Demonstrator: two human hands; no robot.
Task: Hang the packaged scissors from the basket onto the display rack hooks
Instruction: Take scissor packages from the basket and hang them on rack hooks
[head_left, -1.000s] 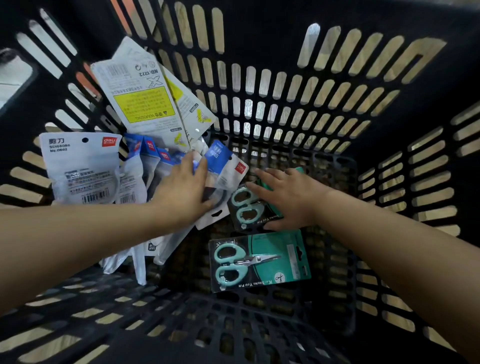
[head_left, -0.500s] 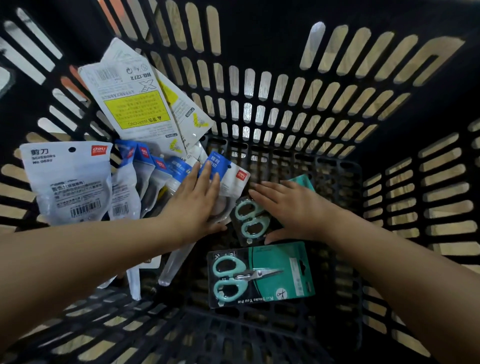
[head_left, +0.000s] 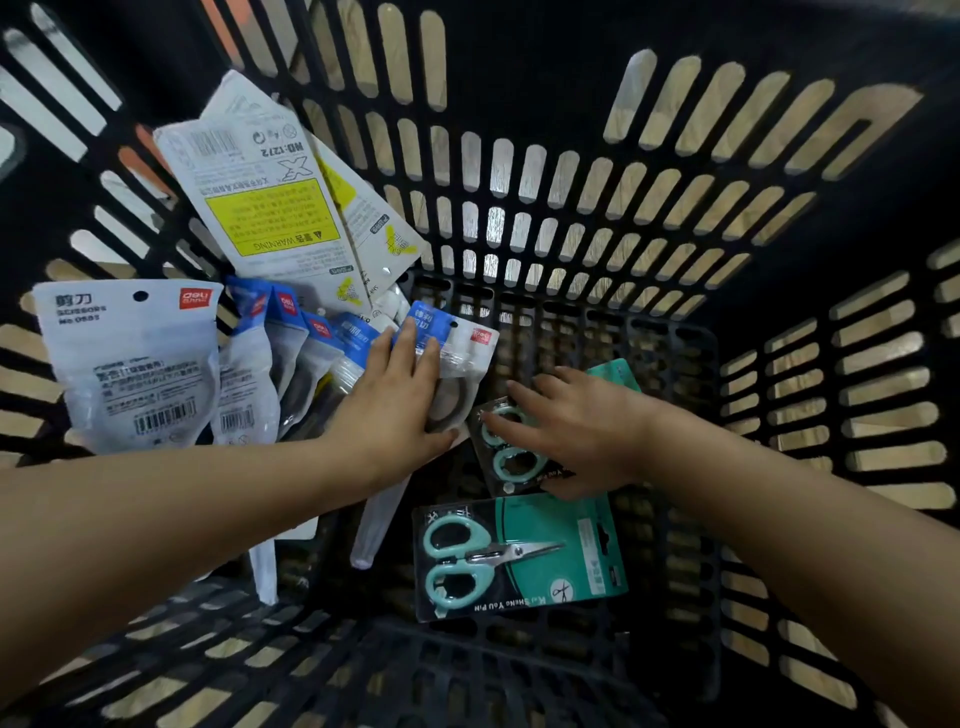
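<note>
Little has moved over the last second: both hands have stayed low inside the black slotted plastic basket (head_left: 649, 171), and the packets lie much as they did. The left hand (head_left: 395, 400) lies flat, fingers straight and close together, pressing on a fanned row of white-and-blue plastic pouches of scissors (head_left: 452, 358) that leans against the basket's left wall. The right hand (head_left: 576, 426) rests with its fingers spread over a teal-backed blister card holding mint-handled scissors (head_left: 501, 447); its thumb reaches the card's near edge, though whether the thumb has hooked under the card cannot be told. Just nearer the camera, a second teal blister card with mint-handled scissors (head_left: 519, 556) lies flat on the basket floor, touched by neither hand. At the far left a large white pouch printed with a barcode (head_left: 130, 364) stands against the wall, and above it a white packet with a yellow warning panel (head_left: 260, 197) leans upside down.
</note>
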